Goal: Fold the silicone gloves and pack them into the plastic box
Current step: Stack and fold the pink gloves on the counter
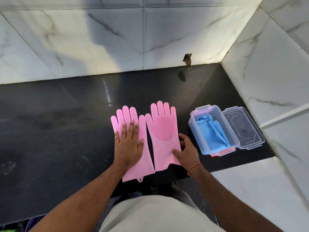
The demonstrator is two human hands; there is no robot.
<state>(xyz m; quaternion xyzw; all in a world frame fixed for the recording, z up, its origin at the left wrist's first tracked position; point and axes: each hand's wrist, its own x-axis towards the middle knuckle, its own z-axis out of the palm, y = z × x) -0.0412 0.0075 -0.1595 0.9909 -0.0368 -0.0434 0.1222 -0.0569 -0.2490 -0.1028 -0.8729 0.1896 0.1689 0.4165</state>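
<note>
Blue gloves already lay in the plastic box, while two pink gloves waited unfolded on the desk, left hand pressing flat, right hand pinching one edge.

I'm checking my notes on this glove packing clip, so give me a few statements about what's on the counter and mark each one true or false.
1. The left hand lies flat on the left pink glove. True.
2. The plastic box holds nothing. False: blue gloves lie inside.
3. The lid lies beside the box, off it. True.
4. The right pink glove is folded. False: it lies flat, and the right hand pinches its edge.
</note>
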